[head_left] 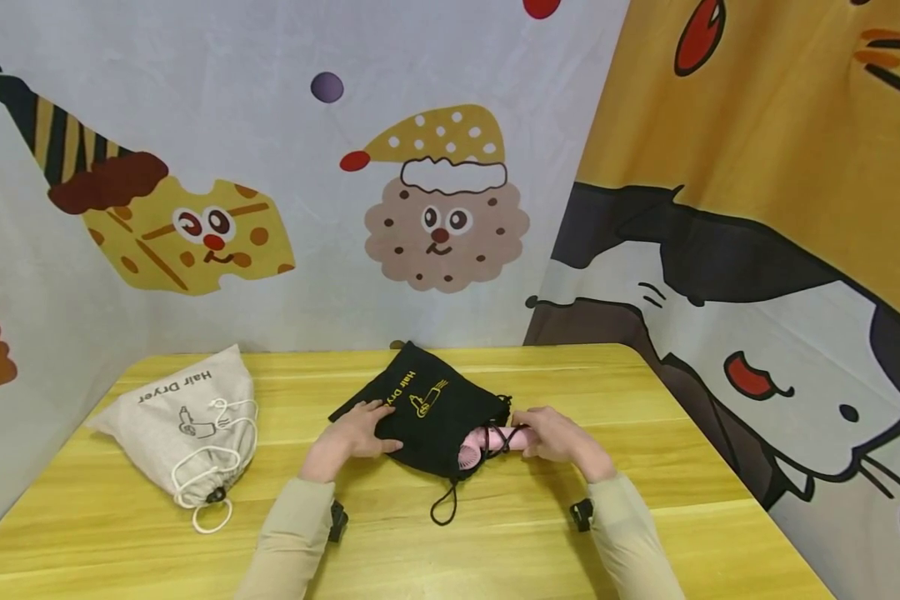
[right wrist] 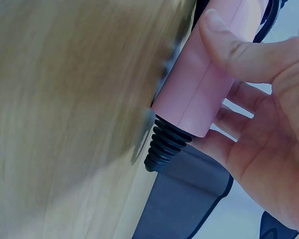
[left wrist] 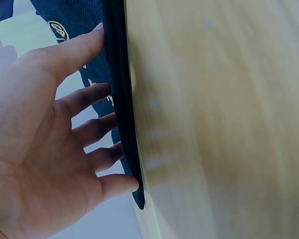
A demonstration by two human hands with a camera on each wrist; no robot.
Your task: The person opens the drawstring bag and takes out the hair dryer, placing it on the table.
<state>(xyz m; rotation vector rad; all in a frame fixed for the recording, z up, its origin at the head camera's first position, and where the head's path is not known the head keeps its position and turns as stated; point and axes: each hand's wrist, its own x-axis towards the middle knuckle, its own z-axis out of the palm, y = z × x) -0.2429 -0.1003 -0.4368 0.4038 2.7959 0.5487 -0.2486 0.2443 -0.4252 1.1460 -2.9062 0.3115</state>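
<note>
A black drawstring bag (head_left: pixel 427 408) printed "Hair Dryer" lies on the table, its mouth toward the right. Out of that mouth shows a pink hair dryer (head_left: pixel 471 451), with black cord across it; the rest is hidden inside. My left hand (head_left: pixel 360 431) rests spread on the bag's left side, and in the left wrist view its fingertips (left wrist: pixel 127 182) touch the dark cloth. With thumb and fingers, my right hand (head_left: pixel 558 435) grips the dryer's handle (right wrist: pixel 199 82). A ribbed black cord sleeve (right wrist: pixel 167 144) sticks out of the handle's end in the right wrist view.
A light grey drawstring bag (head_left: pixel 187 417), also printed "Hair Dryer", lies at the table's left with a white cord. Behind the wooden table (head_left: pixel 435 558) hangs a cartoon-printed cloth (head_left: pixel 270 108). A drawstring loop (head_left: pixel 444 505) trails in front of the black bag.
</note>
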